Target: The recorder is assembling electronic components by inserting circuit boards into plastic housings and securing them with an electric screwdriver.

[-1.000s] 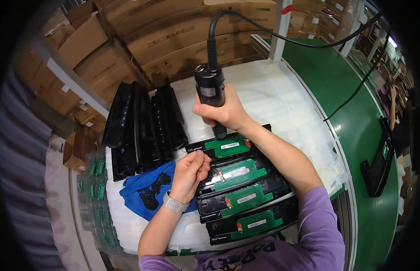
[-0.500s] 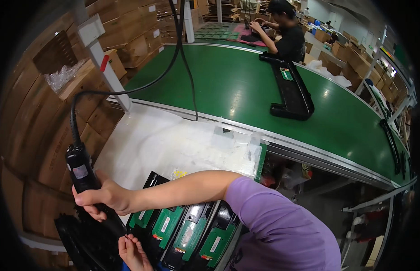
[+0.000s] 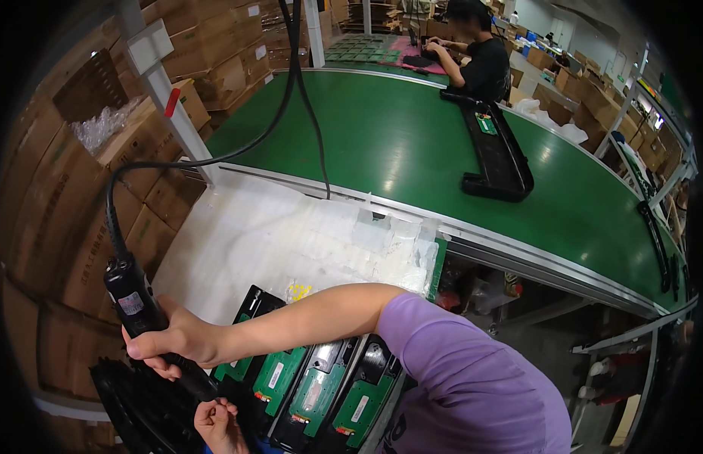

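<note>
My right hand point(image 3: 177, 337) is wrapped round a black corded electric screwdriver point(image 3: 132, 303), which slants down toward the lower middle. Close to the tool's lower end, my left hand point(image 3: 217, 425) has its fingers curled and pinched together; whatever is between them is too small or hidden. Under and beside my right forearm lie several long black housings with green circuit boards point(image 3: 359, 405), side by side. Each visible board carries a white label and small coloured wires. At lower left, dark black plastic parts point(image 3: 132, 401) sit below the screwdriver.
A white-covered bench point(image 3: 291, 227) borders a green conveyor belt point(image 3: 366, 136). On the belt lies a black curved housing point(image 3: 499, 155) with a small board. Black cable point(image 3: 215, 160) loops above the bench. Cardboard boxes point(image 3: 71, 227) are stacked at left. Another person point(image 3: 484, 60) works at the far side.
The screwdriver's upper end has dipped slightly with my right hand. My left fingers have curled closer. On the belt, the black housing has shifted a little right. The other person's hands have moved.
</note>
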Motion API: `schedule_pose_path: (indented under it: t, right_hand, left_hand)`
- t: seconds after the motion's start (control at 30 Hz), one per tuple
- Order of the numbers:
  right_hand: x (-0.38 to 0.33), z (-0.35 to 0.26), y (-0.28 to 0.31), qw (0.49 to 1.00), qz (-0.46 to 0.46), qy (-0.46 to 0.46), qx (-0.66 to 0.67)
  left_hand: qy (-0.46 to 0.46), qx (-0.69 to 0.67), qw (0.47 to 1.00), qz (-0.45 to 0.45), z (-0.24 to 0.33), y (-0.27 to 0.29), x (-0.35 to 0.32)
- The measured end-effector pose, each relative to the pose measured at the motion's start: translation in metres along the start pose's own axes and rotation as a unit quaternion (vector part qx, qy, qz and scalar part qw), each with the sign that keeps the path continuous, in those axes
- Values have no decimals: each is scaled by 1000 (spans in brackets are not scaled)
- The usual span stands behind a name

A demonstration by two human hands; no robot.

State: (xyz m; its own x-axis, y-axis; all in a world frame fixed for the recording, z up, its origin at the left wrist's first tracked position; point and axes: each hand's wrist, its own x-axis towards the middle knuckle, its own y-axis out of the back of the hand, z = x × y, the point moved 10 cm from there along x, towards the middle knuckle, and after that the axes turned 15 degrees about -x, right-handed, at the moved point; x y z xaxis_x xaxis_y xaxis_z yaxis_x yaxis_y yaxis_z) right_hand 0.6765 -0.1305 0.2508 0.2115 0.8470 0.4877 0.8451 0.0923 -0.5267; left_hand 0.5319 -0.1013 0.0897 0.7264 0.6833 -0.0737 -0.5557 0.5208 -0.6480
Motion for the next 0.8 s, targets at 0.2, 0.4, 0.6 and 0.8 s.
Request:
schedule_pose_path:
  t: [0.2,0.4,0.6,0.8]
  right_hand:
    - [1,11,-3,1000,0,-19,-6]
    - [-1,17,36,983,162,-56,-69]
    - [8,31,46,983,143,-102,-54]
    - [20,35,32,966,5,-59,-250]
  left_hand:
    - [-8,51,998,21,-4,19,4]
    - [-55,-7,995,82,-2,4,2]
    - [6,-20,996,89,-7,-9,6]
    - [-27,-56,991,118,4,10,11]
